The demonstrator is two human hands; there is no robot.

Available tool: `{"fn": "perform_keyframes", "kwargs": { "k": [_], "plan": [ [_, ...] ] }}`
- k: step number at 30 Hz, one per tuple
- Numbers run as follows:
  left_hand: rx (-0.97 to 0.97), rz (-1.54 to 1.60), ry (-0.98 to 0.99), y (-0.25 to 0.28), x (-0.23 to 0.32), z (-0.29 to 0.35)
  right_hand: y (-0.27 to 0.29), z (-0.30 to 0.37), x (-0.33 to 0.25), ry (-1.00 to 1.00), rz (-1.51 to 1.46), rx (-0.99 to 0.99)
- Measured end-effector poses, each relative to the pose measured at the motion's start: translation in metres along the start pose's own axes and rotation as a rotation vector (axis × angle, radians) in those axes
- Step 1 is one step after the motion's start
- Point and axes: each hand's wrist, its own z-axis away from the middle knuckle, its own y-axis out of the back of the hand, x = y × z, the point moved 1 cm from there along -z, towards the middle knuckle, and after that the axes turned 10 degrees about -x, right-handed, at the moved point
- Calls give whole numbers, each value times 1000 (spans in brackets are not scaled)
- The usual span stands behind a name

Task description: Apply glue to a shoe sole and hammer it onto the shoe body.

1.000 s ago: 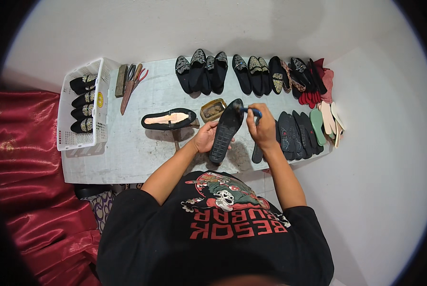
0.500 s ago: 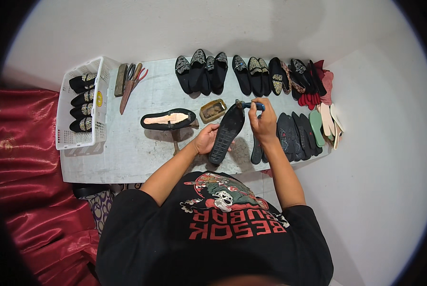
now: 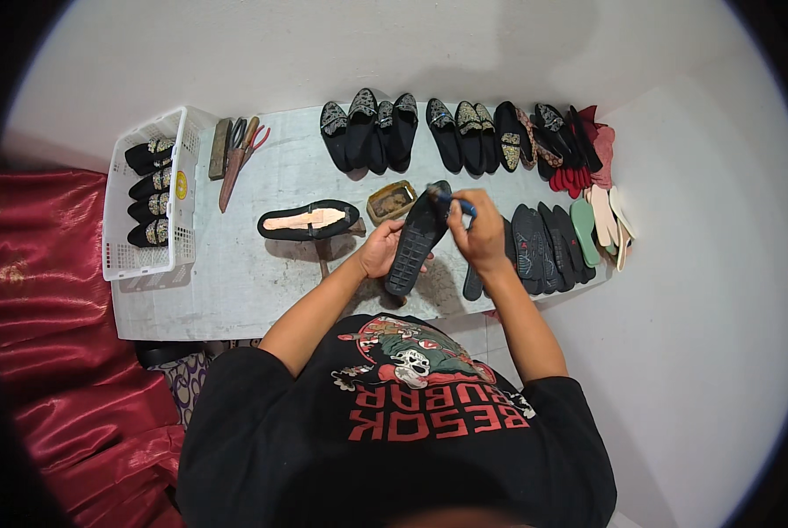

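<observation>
- White plastic lattice basket (image 3: 121,260) at the left end of the grey worktable (image 3: 235,290); four black embellished shoes (image 3: 150,192) inside.
- Scissors and flat tools (image 3: 237,151) just right of the basket.
- Black shoe upper on a stand (image 3: 308,220), pale insole showing.
- Small open tin (image 3: 391,201) beside it.
- Row of black decorated flats (image 3: 451,132) along the far edge.
- Dark soles (image 3: 539,246), green and cream insoles (image 3: 601,220) at right.
- Red satin cloth (image 3: 51,334) left of the table.

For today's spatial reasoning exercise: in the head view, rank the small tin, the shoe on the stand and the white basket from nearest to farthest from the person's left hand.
1. Small tin: just above the left hand.
2. Shoe on the stand: to the hand's left.
3. White basket: at the table's far left edge.
</observation>
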Motion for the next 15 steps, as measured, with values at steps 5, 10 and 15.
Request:
{"fn": "perform_keyframes", "kwargs": {
  "k": [5,10,15],
  "plan": [
    [-24,49,-46,-3,5,-4,-7,16,-23,45,-81,-77],
    [-34,45,-5,-14,14,-9,7,3,-8,-271,-97,161],
    [88,-29,-14,-18,10,-21,-3,-1,-4,-166,8,147]
  ]
}}
